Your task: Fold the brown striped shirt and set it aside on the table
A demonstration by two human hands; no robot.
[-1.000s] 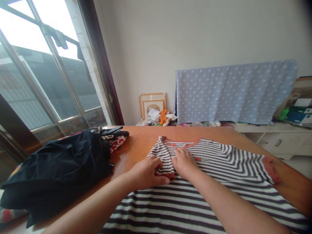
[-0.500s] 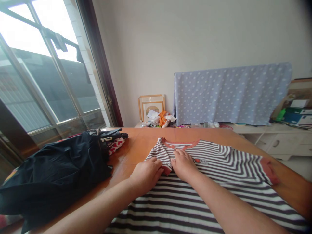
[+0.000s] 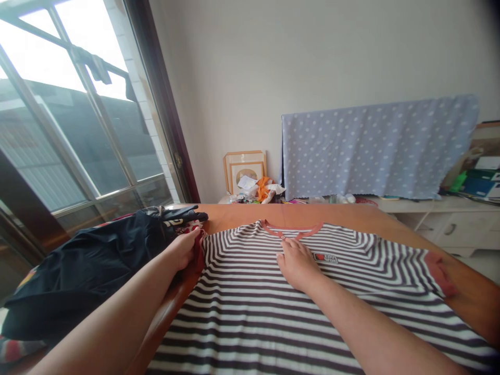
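Note:
A black-and-white striped T-shirt (image 3: 242, 302) with rust-red neckband and cuffs lies spread out, its collar at the far side. My left hand (image 3: 186, 250) is closed on the red cuff of the left-hand sleeve, pulled out sideways beside the dark clothes. On the upper chest, just below the buttoned neck opening, my right hand (image 3: 299, 264) rests palm down with its fingers lying on the cloth. A small patch (image 3: 325, 258) with a red heart shows right of that hand. The other sleeve (image 3: 406, 260) stretches to the right.
Dark clothes (image 3: 97, 265) are heaped on the left of the wooden table (image 3: 332, 212). Behind the table stand picture frames (image 3: 245, 162), assorted small items, and a low white cabinet (image 3: 464, 229). A blue dotted cloth (image 3: 371, 148) hangs at the back; a window (image 3: 78, 120) is at left.
My left hand has moved left with the sleeve, which was folded in over the chest and now extends outward. My right hand has stayed at about the same spot on the shirt.

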